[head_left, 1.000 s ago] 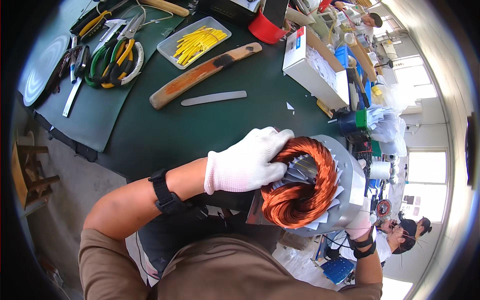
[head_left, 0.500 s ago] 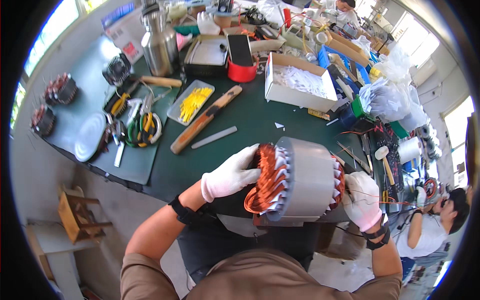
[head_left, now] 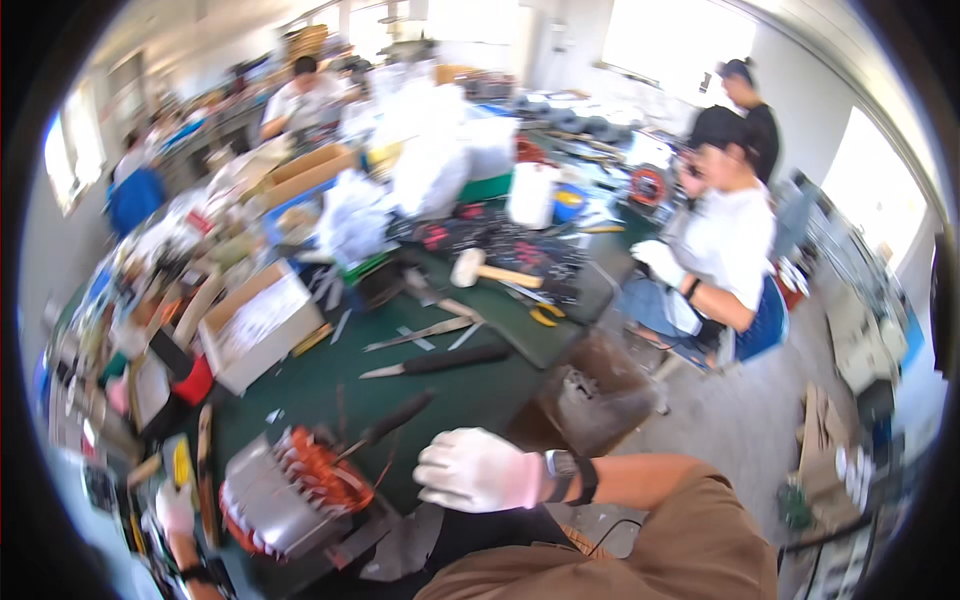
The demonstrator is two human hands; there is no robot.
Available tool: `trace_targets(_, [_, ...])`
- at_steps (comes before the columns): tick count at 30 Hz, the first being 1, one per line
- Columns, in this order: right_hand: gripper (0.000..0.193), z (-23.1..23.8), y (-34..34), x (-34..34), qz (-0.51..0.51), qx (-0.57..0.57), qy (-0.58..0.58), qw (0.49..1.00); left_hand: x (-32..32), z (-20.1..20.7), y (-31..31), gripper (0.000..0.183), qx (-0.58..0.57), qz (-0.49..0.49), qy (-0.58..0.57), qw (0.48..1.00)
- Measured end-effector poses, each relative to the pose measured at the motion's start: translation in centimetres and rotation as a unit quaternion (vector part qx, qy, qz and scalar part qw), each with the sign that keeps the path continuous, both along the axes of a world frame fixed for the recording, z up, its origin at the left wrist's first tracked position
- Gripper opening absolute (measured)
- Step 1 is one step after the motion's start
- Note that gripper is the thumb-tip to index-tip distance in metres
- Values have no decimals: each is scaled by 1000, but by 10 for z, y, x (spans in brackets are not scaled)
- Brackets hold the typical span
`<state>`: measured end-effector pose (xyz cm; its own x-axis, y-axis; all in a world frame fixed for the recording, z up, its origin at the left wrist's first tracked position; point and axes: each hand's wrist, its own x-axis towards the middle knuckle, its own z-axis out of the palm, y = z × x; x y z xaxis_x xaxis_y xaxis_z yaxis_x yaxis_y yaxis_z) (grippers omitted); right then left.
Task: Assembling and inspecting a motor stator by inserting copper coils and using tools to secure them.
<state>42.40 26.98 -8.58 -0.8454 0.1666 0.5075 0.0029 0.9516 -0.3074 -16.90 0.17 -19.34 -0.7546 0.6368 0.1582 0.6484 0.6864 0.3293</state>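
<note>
One stator point(head_left: 285, 500) rests near left on the tabletop point(head_left: 320, 390). Right hand point(head_left: 478, 472): fingers half-curled, undersides hidden; left hand point(head_left: 175, 508): blurred; whether either grips anything cannot be told. Risk: a knock could drive the black-handled tool point(head_left: 400, 416) into the coil point(head_left: 330, 470).

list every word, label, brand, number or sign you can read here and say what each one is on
None can be read.
Grey cylinder with copper windings: no legible marking.
White box: no legible lettering on the sides that show.
Yellow strip beside it: too small and blurred to tell any print.
Dark sheet: its red marks are too blurred to tell whether they are letters.
</note>
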Motion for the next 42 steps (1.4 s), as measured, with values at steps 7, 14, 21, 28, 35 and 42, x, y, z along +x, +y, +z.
trace_targets(7, [23,-18,-6,31,-42,-9,-4,999,29,15,51,27,-30,12,95,995])
trace_targets(14, [24,-29,-16,24,-22,-21,-27,999,27,17,41,23,3,25,104,994])
trace_targets(21, [25,-24,-21,17,-1,-22,-34,999,49,31,26,26,83,18,110,990])
trace_targets(28, [21,-12,-34,7,16,-40,-20,999,169,137,19,30,233,-90,48,967])
trace_targets(35, [19,58,-68,-44,76,-305,115,942,347,217,36,22,156,-463,350,799])
trace_targets(42, [14,58,-81,-63,89,-193,152,965,343,198,29,26,195,-460,302,812])
